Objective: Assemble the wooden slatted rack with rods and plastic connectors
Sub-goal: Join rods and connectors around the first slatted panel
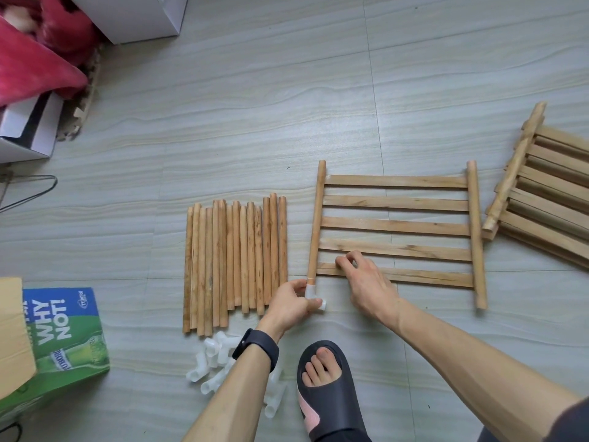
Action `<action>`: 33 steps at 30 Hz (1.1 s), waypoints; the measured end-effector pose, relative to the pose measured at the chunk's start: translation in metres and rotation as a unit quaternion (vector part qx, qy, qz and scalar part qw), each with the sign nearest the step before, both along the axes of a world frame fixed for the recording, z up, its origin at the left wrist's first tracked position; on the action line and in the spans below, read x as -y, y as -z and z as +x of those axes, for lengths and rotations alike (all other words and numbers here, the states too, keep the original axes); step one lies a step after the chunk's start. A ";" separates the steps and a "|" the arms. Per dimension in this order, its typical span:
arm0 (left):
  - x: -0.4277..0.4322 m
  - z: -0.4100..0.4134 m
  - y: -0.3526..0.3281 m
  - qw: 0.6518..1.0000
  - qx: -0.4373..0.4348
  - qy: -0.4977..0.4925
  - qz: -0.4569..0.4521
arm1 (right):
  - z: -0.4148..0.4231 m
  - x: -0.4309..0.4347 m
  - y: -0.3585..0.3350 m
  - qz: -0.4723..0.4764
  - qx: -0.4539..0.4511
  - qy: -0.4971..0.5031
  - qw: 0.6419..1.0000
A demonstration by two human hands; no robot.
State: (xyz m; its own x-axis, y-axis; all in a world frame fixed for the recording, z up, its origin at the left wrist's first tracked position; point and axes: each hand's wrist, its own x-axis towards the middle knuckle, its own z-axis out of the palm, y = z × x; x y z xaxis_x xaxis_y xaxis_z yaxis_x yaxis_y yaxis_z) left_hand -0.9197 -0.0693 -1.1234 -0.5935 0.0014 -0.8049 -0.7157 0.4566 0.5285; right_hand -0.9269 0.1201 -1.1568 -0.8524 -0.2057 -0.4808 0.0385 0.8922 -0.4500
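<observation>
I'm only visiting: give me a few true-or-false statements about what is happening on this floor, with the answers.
1. The left hand holds a white connector at a corner of the slatted panel. True.
2. The right hand lifts a loose rod. False: it grips the panel's lowest slat.
3. The loose rods lie left of the panel. True.
4. The spare connectors sit in a box. False: they lie heaped on the floor.

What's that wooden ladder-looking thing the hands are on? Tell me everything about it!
The slatted panel lies flat on the floor: five pale wooden slats between two round rods. The left hand holds a white plastic connector on its near-left rod end; the right hand grips the nearest slat.
</observation>
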 end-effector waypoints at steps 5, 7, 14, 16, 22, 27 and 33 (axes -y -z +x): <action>0.004 0.004 0.000 0.889 -0.137 0.382 -0.212 | 0.001 -0.001 0.001 -0.005 0.001 -0.008 1.000; 0.003 0.003 0.000 0.835 -0.178 0.449 -0.265 | 0.000 -0.003 0.002 -0.008 0.003 -0.017 1.000; 0.002 0.003 0.001 0.779 -0.220 0.513 -0.284 | -0.002 -0.005 0.001 -0.008 0.012 -0.025 1.000; 0.006 0.003 0.003 0.768 -0.234 0.524 -0.284 | -0.002 -0.006 0.001 -0.009 0.010 -0.032 0.999; 0.012 0.002 0.007 0.738 -0.251 0.547 -0.305 | -0.002 -0.005 0.002 -0.018 0.016 -0.028 0.999; 0.013 0.003 0.007 0.730 -0.259 0.551 -0.312 | -0.002 -0.002 0.000 0.001 0.013 -0.032 0.999; 0.020 0.006 -0.003 0.748 -0.266 0.528 -0.302 | 0.002 0.002 0.000 0.022 0.024 -0.042 0.999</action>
State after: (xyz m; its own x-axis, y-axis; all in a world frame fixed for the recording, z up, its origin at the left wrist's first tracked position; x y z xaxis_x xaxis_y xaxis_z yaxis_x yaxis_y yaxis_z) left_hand -0.9134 -0.0890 -1.1209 -0.7547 0.4273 -0.4979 0.4508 0.8891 0.0798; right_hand -0.9248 0.1180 -1.1571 -0.8085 -0.2529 -0.5315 -0.0161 0.9121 -0.4095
